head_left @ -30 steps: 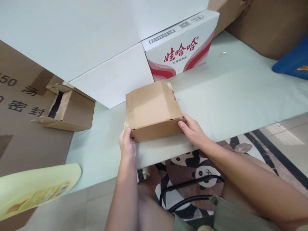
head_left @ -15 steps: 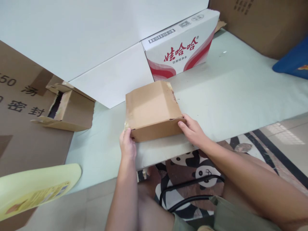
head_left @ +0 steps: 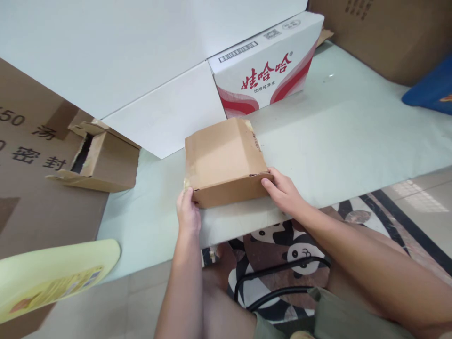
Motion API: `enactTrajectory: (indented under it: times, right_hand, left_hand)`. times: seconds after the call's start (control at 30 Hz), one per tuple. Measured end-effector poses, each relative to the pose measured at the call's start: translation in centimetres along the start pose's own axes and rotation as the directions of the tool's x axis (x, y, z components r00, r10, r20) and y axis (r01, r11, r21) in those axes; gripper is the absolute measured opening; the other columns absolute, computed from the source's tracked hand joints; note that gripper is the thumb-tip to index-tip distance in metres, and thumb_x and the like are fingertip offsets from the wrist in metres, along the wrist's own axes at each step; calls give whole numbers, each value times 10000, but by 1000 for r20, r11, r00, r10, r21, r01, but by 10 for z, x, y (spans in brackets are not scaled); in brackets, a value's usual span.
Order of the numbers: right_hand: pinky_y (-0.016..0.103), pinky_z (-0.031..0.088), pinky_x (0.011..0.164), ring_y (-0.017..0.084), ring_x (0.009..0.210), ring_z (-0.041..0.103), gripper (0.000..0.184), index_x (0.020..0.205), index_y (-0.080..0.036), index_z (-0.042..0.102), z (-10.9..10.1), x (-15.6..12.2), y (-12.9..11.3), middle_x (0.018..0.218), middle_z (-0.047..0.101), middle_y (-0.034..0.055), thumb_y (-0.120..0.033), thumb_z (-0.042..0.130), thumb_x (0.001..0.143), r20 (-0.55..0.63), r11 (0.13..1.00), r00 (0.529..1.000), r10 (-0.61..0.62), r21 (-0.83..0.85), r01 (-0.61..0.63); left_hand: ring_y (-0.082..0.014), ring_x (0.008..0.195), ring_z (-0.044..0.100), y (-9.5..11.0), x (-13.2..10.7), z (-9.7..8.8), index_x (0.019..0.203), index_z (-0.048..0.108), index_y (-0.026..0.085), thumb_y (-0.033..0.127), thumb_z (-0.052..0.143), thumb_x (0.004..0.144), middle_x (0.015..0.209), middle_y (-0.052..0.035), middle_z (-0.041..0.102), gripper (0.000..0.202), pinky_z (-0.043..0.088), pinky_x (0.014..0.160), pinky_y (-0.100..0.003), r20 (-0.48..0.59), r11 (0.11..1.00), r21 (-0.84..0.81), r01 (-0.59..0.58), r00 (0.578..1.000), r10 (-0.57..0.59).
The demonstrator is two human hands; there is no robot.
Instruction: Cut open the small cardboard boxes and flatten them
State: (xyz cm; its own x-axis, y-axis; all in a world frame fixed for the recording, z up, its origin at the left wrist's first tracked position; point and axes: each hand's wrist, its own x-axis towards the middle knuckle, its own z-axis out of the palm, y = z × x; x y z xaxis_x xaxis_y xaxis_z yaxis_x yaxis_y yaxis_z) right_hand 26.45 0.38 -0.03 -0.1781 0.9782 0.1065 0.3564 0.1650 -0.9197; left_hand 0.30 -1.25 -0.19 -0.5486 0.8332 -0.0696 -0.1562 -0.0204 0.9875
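A small brown cardboard box (head_left: 224, 155) lies flat on the pale green tabletop (head_left: 151, 207), its lid closed and its right edge torn. At the box's near left corner, my left hand (head_left: 188, 212) grips it, thumb on top and fingers partly hidden at the side. My right hand (head_left: 280, 188) holds the near right corner, where the thumb presses the front face and the fingers reach round the side. What the box contains is hidden.
Behind the box stand a large white panel (head_left: 165, 110) and a white and red carton (head_left: 264, 70). To the left are an opened small cardboard box (head_left: 111, 160) and a yellow-green container (head_left: 60, 273). A blue object (head_left: 431, 89) is at the far right, beside a big brown carton (head_left: 384, 37).
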Motion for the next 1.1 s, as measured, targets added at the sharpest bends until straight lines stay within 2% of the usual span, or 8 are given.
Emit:
enactTrajectory:
  times: [0.37, 0.63, 0.83, 1.1]
  right_hand:
    - [352, 421, 675, 228, 728, 581, 234, 886, -235, 501, 1, 1, 1, 784, 636, 39, -454, 424, 912, 6, 1000, 1000, -7, -17, 7]
    - [360, 430, 695, 236, 755, 601, 218, 906, -232, 512, 0, 0, 0, 808, 660, 48, -433, 430, 914, 14, 1000, 1000, -9, -15, 9]
    - [340, 407, 642, 215, 681, 562, 197, 864, -237, 486, 0, 1, 0, 725, 610, 22, -424, 439, 906, 10, 999, 1000, -29, -34, 29]
    - [347, 392, 647, 221, 675, 542, 217, 844, -239, 456, 0, 1, 0, 717, 579, 24, -447, 422, 895, 25, 998, 1000, 1, -56, 0]
  left_hand:
    - [-166, 712, 600, 0, 1, 0, 719, 698, 197, 475, 795, 628, 775, -24, 687, 308, 432, 622, -269, -25, 1000, -16, 23, 999, -23]
    - [-171, 752, 597, -1, 0, 1, 743, 695, 198, 473, 790, 637, 808, -26, 691, 310, 426, 659, -270, -23, 999, -22, 34, 999, -34]
    - [-196, 812, 610, -3, 1, -1, 788, 679, 207, 490, 748, 673, 834, -32, 686, 314, 420, 690, -284, 6, 999, 15, 39, 999, -39]
    - [-171, 743, 573, -2, 1, -1, 723, 645, 203, 477, 775, 654, 770, -12, 648, 310, 391, 633, -270, -12, 999, -10, 51, 999, -51]
